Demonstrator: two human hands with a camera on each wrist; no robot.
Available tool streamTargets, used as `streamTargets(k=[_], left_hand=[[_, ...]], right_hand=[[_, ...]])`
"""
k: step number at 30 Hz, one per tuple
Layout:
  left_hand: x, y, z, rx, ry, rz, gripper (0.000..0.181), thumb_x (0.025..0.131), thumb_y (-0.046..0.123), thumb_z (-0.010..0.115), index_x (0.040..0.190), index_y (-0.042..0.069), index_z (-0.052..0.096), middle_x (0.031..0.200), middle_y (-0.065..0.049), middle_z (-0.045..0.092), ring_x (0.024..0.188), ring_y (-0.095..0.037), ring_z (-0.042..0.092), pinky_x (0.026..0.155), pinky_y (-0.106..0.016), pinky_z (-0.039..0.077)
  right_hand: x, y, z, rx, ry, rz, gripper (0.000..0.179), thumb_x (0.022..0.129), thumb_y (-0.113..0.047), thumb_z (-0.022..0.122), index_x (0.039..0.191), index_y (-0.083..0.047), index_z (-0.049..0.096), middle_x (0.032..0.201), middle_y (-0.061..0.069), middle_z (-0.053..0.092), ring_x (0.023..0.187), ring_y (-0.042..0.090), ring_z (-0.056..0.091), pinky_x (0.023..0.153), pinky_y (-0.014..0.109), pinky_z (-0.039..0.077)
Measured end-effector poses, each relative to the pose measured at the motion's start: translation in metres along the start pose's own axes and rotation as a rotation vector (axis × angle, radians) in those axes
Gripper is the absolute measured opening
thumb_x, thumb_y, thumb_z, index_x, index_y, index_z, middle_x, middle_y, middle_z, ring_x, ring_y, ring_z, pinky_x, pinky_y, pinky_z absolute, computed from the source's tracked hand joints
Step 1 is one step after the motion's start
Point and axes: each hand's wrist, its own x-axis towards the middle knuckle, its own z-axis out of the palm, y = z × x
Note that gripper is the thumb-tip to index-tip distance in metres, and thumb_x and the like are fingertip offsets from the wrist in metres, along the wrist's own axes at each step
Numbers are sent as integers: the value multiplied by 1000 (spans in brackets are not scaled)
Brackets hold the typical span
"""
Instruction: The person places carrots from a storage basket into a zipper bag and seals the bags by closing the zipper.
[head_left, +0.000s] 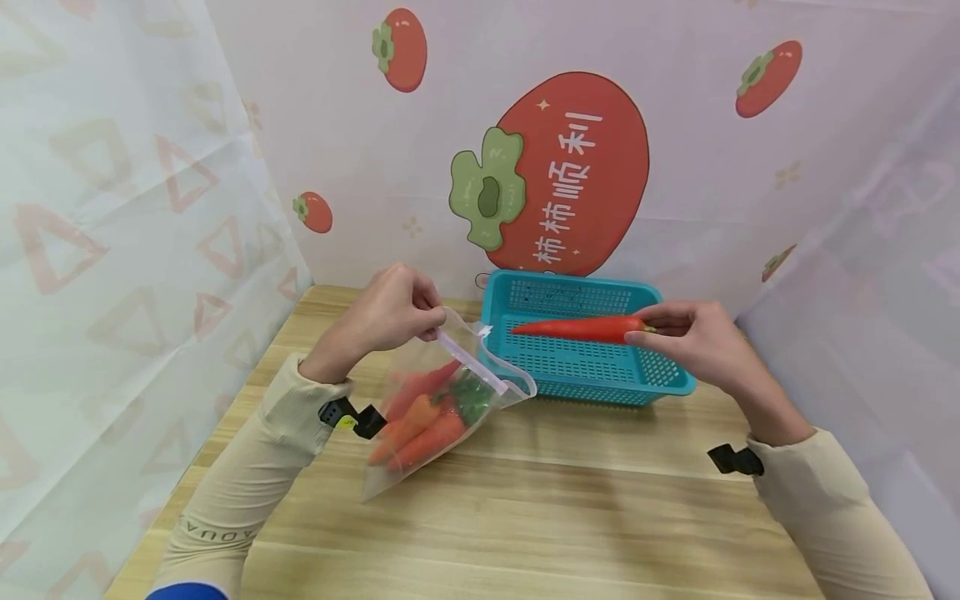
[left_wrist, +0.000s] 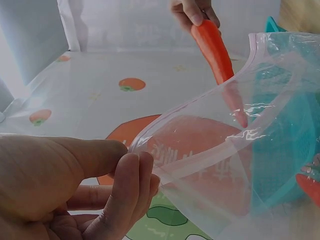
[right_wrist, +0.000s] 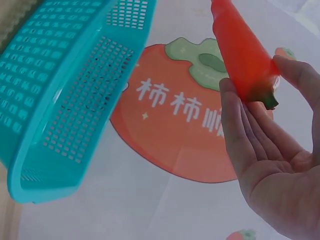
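My left hand [head_left: 399, 310] pinches the rim of a clear zip bag [head_left: 463, 360] between thumb and fingers, and the bag's mouth gapes toward the right. Inside lie orange carrots [head_left: 412, 429], a longer red piece [head_left: 420, 392] and a leafy-looking green thing [head_left: 471, 395]. In my right hand [head_left: 693, 337] a long red chili pepper [head_left: 573, 328] is pinched at its green-stemmed end. Its tip points left toward the bag, above the teal basket. In the left wrist view, the pepper's tip [left_wrist: 234, 102] shows through the clear plastic.
The teal plastic basket [head_left: 600, 389] stands at the back of the wooden table [head_left: 570, 517], close against the printed backdrop [head_left: 697, 192]. White patterned sheets [head_left: 127, 208] close off both sides. The filled bag rests left of the basket.
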Motion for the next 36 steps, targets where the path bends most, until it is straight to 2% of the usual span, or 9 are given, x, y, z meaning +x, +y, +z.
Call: streamTargets(k=[5, 10, 19, 25, 36], left_hand=[[1, 1, -1, 15, -2, 3, 18, 87, 4, 61, 80, 3, 78, 68, -5, 76, 60, -15, 74, 61, -25, 58], [1, 1, -1, 30, 0, 6, 18, 87, 4, 62, 80, 3, 78, 68, -5, 76, 60, -12, 73, 61, -24, 57], [1, 1, -1, 26, 0, 5, 17, 88, 4, 62, 81, 3, 78, 68, -5, 76, 61, -16, 74, 61, -24, 57], [1, 1, -1, 26, -1, 16, 18, 88, 4, 62, 80, 3, 78, 68, -4, 76, 60, -14, 73, 61, -25, 57], [1, 1, 1, 1, -12, 10, 18, 87, 3, 61, 81, 1, 78, 68, -5, 76, 60, -15, 73, 61, -26, 59]], right_hand=[[-5, -5, -3, 13, 3, -47, 44, 93, -38, 80, 126, -9, 77, 120, 17, 78, 90, 1, 77, 76, 17, 58], [-10, -12, -7, 22, 21, -80, 38, 93, -35, 81, 122, -10, 78, 112, 10, 80, 86, 0, 76, 75, 18, 59], [-13, -29, -11, 49, 34, -124, 32, 93, -31, 82, 120, -13, 79, 101, 0, 82, 85, 7, 78, 74, 21, 59], [-10, -42, -9, 34, 38, -122, 33, 91, -34, 83, 119, -17, 80, 102, 4, 82, 83, 9, 78, 73, 23, 59], [3, -65, 3, 56, -18, -234, 35, 93, -30, 82, 121, -10, 79, 109, 13, 81, 85, 12, 80, 76, 23, 62]])
